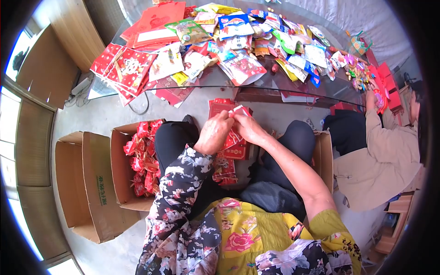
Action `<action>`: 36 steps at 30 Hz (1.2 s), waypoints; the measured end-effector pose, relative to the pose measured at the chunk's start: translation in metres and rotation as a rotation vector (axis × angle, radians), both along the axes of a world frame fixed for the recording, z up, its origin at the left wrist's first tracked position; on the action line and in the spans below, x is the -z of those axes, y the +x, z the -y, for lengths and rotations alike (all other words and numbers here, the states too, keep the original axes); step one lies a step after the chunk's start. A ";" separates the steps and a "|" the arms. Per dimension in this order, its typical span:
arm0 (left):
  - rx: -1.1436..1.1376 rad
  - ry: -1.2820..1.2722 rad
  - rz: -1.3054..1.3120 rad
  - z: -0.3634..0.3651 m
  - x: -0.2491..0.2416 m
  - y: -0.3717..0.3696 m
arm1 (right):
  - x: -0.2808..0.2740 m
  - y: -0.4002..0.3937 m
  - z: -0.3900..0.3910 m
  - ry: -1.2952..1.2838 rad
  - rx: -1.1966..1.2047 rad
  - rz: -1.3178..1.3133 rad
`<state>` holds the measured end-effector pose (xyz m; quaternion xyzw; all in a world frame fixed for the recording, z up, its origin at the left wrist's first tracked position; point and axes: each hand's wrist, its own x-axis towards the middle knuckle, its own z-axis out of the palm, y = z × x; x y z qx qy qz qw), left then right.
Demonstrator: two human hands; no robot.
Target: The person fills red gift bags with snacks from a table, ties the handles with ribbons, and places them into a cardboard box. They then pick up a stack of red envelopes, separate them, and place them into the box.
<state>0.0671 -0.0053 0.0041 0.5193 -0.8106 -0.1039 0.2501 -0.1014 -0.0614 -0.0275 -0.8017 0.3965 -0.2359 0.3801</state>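
Observation:
Over my lap, my left hand (214,134) and my right hand (248,129) meet with bent fingers. Both pinch the top edge of a red packet (232,139), which hangs down between them; its lower part blends with the red things behind. Below and behind it are red printed boxes (238,151) with pale lettering. More flat red packets (224,170) lie lower down between my knees. My fingertips partly hide one another and the packet's edge.
A glass table (211,86) ahead bears snack packets (236,25) and red printed bags (130,62). Left of me, a cardboard box (124,183) holds red wrapped bundles (145,156), beside another open carton (98,197). At right sits a person (389,142), one hand at the table.

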 end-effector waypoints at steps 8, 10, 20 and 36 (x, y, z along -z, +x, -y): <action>0.022 0.013 -0.006 -0.002 0.011 -0.011 | -0.016 -0.009 0.019 0.159 -0.146 -0.293; -0.018 0.021 0.036 0.000 0.012 -0.010 | -0.040 -0.006 0.015 0.249 -0.143 -0.312; -0.136 0.098 -0.005 0.003 0.006 -0.004 | -0.110 0.062 0.066 -0.874 -0.224 -0.250; -0.169 0.067 -0.001 0.006 0.012 0.002 | -0.120 0.066 0.111 -0.659 -0.047 0.029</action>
